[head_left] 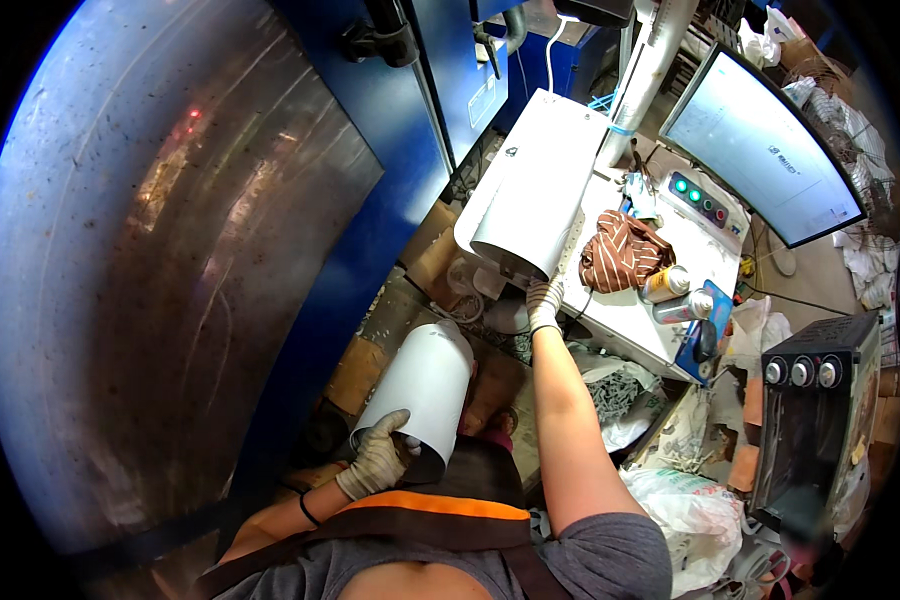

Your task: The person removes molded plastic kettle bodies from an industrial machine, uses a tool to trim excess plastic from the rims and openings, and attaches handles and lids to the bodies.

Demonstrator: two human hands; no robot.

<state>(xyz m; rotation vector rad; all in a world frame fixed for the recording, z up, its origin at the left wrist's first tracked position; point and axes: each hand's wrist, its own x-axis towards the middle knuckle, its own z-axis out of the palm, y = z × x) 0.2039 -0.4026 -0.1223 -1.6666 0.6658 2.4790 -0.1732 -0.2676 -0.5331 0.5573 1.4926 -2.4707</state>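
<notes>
My left hand (380,455), in a pale work glove, grips the near rim of a white open-ended tube (418,380), with fingers curled inside the edge. That tube is tilted in front of my body, above my lap. Farther off, a second white tube (528,225) lies on the white tabletop, its dark open end toward me. Stretched forward, my gloved right hand (544,303) is closed at the near right rim of this second tube. Its fingertips are partly hidden by the rim.
Right of the far tube are a striped brown cloth (622,250), two spray cans (667,284), a button box (698,199) and a lit monitor (765,145). A blue machine (410,195) with curved sheet metal (170,260) fills the left. A toaster oven (815,410) stands at right.
</notes>
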